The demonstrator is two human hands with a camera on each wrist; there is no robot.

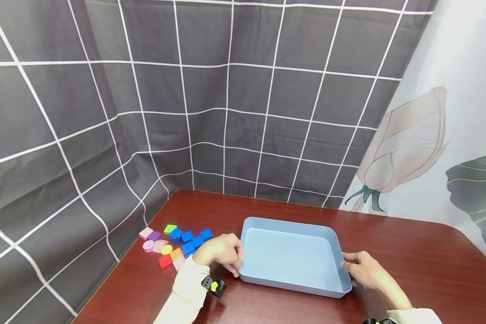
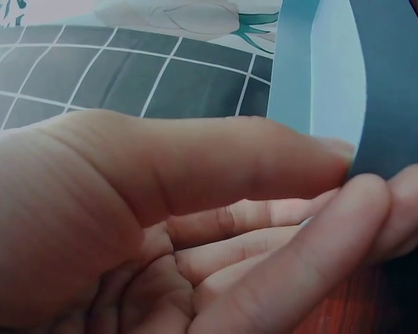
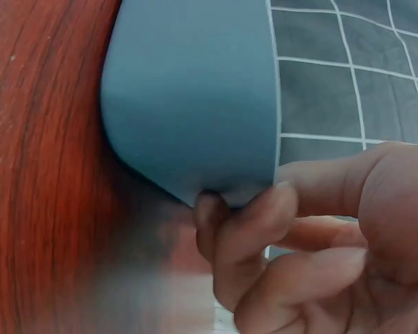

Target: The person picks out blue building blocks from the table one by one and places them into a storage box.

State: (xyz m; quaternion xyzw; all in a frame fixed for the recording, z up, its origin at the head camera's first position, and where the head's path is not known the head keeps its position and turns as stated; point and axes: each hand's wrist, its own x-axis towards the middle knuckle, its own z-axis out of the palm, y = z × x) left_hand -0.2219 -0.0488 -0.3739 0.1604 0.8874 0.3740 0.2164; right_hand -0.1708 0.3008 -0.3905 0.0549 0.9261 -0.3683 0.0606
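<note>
A shallow light-blue rectangular tray [image 1: 289,256] lies at the middle of the table, and nothing is in it. My left hand [image 1: 224,252] pinches its left side near the front corner. In the left wrist view, the thumb lies at the rim and the fingers are against the outer wall [image 2: 400,83]. At the opposite side, my right hand [image 1: 364,270] grips the tray near its front right corner. The right wrist view shows the tray's outer wall [image 3: 195,90] with fingertips curled at its lower edge and the thumb at the rim.
Left of the tray, several small coloured blocks lie together, among them blue blocks [image 1: 187,248], a red block [image 1: 165,261], a green block [image 1: 170,229] and a yellow round piece [image 1: 167,249]. A grey grid-patterned cloth [image 1: 247,94] hangs behind the reddish-brown table [image 1: 421,256].
</note>
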